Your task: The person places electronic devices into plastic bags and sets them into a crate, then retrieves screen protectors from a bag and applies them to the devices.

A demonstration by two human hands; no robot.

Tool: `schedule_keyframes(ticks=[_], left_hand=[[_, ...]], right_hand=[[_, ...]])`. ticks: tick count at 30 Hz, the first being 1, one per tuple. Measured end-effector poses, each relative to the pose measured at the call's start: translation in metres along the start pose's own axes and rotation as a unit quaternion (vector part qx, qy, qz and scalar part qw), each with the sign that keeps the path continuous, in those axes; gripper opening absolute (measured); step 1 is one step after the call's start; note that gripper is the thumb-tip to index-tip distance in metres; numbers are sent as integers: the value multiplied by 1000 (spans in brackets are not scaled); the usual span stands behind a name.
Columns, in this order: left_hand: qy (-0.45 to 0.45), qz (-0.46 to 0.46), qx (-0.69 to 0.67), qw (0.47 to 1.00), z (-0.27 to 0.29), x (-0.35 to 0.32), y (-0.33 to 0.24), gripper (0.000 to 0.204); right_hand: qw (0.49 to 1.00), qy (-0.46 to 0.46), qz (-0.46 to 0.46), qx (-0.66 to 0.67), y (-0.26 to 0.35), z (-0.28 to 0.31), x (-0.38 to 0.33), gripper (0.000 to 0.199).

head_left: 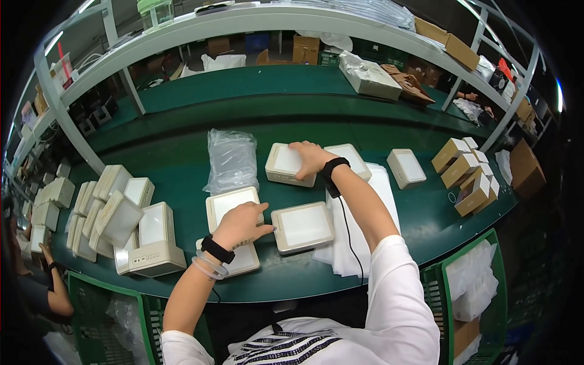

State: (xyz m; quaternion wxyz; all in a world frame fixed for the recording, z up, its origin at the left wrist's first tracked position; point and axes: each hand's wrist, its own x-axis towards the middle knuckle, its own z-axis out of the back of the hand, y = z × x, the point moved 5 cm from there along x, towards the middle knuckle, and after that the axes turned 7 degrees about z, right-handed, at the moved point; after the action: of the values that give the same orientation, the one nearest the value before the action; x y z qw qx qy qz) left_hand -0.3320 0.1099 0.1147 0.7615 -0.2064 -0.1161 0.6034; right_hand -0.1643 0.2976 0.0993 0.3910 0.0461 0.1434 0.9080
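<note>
My right hand (311, 160) spans the right end of a cream, box-shaped device with a white top panel (285, 163), thumb at its near edge and fingers at the far one. My left hand (238, 225) has its thumb and index finger apart, over a second cream device (226, 202), the thumb tip close to the left edge of a third one (303, 227). Another device (244, 260) lies partly under my left wrist. Beyond my right wrist is one more (350, 159), partly hidden by that hand. Both wrists wear black bands.
Stacked cream devices (121, 222) crowd the left side. Clear plastic bags (231, 159) lie behind my left hand, white sheets (380, 201) under my right forearm. A lone device (406, 168) and small brown boxes (468, 173) sit right. Green crates (502, 292) flank the table; a co-worker's hand (46, 254) is far left.
</note>
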Motion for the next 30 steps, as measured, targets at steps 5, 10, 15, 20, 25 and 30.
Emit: schedule_keyframes(ticks=[5,10,15,20,25,30], left_hand=[[-14,-6,-22,1000,-1,-19,-1,57],[-54,-84,-141,985,21,-103,-8,54],[27,-69,-261,962,3,-132,-6,53],[24,-35,-317,947,-1,-173,15,52],[-45,25,-310,949,-4,-194,38,49],[-161,138,-266,940,-11,-232,75,51]], right_hand=[[998,-27,32,-48,-5,-18,6,97],[979,51,195,-38,99,-26,-92,110],[976,89,197,-17,111,-49,-101,101],[974,-10,225,1,109,25,-47,93],[993,-39,113,-2,71,38,19,95],[951,-174,137,-214,105,13,5,82]])
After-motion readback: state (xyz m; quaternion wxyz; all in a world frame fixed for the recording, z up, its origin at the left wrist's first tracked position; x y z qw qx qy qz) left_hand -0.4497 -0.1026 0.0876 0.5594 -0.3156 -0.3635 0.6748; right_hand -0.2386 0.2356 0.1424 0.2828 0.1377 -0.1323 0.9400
